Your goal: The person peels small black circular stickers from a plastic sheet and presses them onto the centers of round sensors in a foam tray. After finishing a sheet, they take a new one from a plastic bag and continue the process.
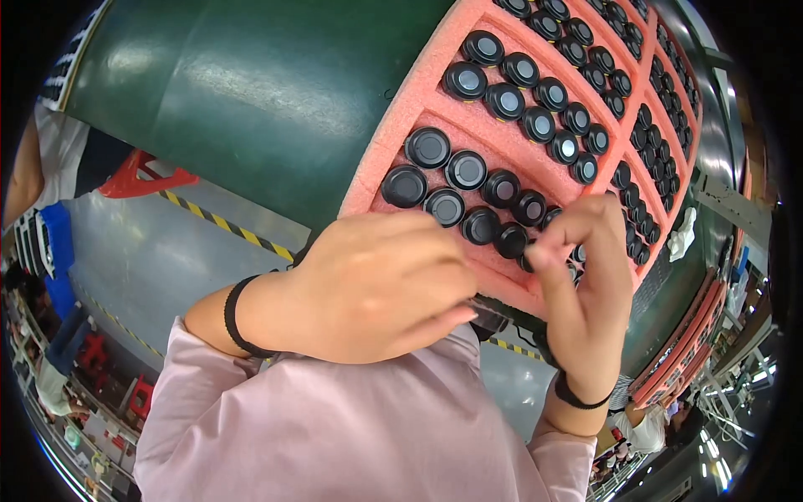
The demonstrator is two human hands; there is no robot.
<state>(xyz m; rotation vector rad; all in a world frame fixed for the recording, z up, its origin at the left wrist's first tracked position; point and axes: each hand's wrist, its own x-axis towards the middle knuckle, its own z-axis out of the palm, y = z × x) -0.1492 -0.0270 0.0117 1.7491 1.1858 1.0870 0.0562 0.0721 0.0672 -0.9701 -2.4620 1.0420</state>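
A pink foam tray [381, 171] holds rows of black round lens-like parts [466, 170] in its compartments. My left hand [381, 289] is in front of the tray's near left edge, back of the hand up, fingers curled inward. Whatever those fingers hold, if anything, is hidden. Over the right end of the nearest compartment is my right hand [590, 289], its thumb and forefinger bent together close to the parts there. The hand covers some of these parts, and I cannot make out anything between its fingertips. Dark bands circle both wrists.
The tray lies on a dark green tabletop [276, 92]. More pink trays [690, 343] are stacked at the right. A crumpled white cloth or tissue [682, 236] lies beside the tray. At the left are a red stool [146, 177] and another person's arm [25, 180].
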